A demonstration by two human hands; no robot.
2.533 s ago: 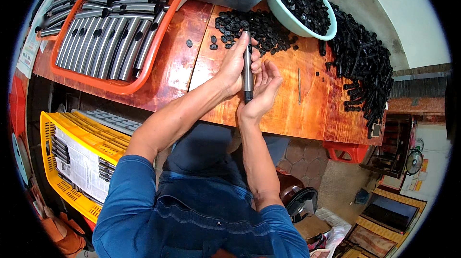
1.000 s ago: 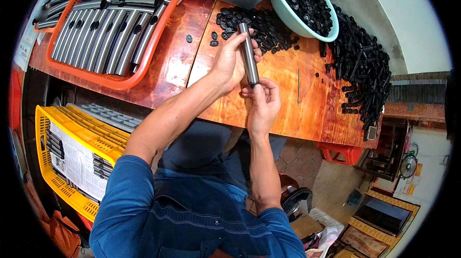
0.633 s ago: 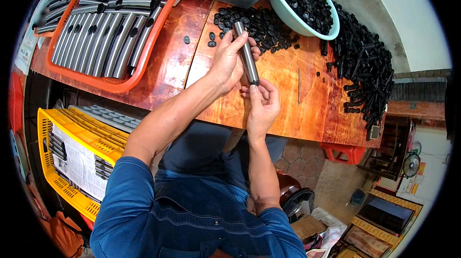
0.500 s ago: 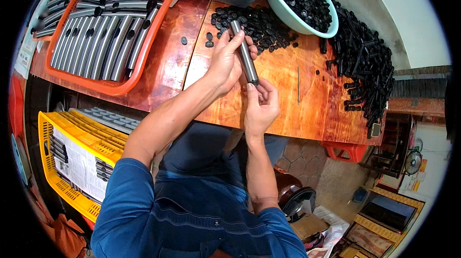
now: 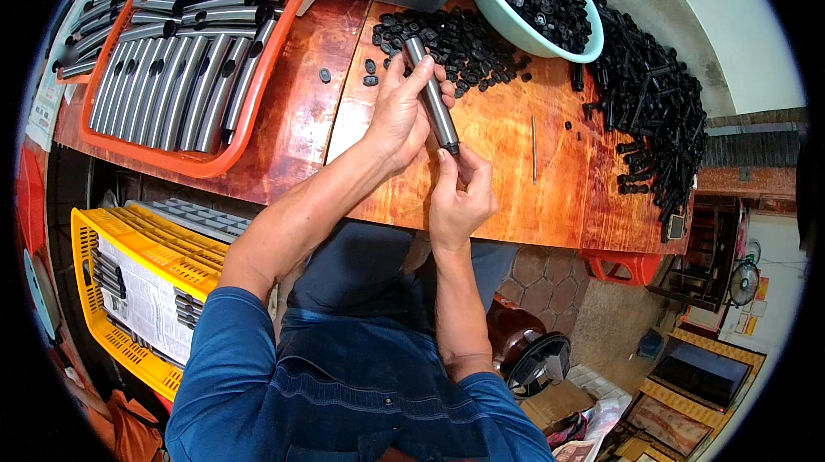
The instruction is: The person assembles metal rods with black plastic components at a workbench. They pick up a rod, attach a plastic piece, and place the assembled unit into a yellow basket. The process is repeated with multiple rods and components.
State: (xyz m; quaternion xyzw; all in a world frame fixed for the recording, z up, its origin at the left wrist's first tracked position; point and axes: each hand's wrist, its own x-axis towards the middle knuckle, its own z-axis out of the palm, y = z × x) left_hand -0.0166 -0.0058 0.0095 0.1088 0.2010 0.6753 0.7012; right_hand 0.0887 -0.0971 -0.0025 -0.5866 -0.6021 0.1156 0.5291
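Metal tube (image 5: pixel 432 101) was above the surface (image 5: pixel 507 170), gripped in my left hand (image 5: pixel 397 114); right hand (image 5: pixel 460 195) pinched at its lower end, prob fitting a cap. Orange tray (image 5: pixel 185 161) held many tubes; cap pile (image 5: pixel 455 41) still big, so lots left imo.

I have one head-worn fisheye view. It looks steeply down, close over the wooden workbench (image 5: pixel 301 118).

on the desk (image 5: pixel 301 118), tray of tubes (image 5: pixel 180 58) at ten o'clock, bowl (image 5: pixel 516 28) at one, loose caps (image 5: pixel 455 41) between, crate (image 5: pixel 137 290) below.
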